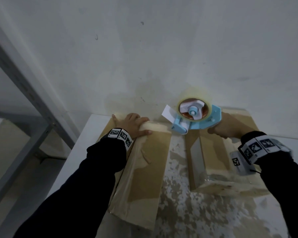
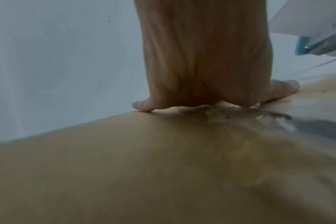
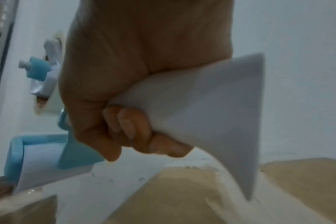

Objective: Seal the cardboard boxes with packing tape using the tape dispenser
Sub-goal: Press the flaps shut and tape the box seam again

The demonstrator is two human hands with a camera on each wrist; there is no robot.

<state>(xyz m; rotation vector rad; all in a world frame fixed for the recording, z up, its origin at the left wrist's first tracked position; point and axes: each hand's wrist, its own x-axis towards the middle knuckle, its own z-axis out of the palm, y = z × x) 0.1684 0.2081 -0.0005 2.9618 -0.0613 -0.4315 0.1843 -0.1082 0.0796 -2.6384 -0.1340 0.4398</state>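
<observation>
Your two dark sleeves (image 1: 86, 177) enter from the bottom of the head view, each wrist wearing a band of black-and-white markers (image 1: 120, 135). Between the sleeves lies a worn table surface (image 1: 177, 200), white and flaked with brown patches. On it sit two cardboard boxes: the left box (image 1: 144, 169) under your left forearm, and the right box (image 1: 212, 152) beside it, with a strip of table between them. Glossy tape residue covers parts of both tops. Your left hand (image 1: 132, 124) lies flat on the far end of the left box, fingers straight and spread, pressing down on a taped edge (the left wrist view confirms the fingertips (image 2: 142, 106) in contact with the cardboard). Your right hand (image 1: 227, 126) is closed in a fist around the white handle (image 3: 201, 106) of the tape dispenser (image 1: 196, 119), fingers wrapped fully around it. The dispenser is light blue, carries a roll of clear tape (image 1: 194, 107), and is held above the gap at the far ends of the two boxes, its roller end pointing toward your left hand. A white tab (image 1: 168, 113) projects from its front. Beyond the boxes stands a stained white wall (image 1: 162, 48), with a grey metal frame (image 1: 24, 83) at far left.
</observation>
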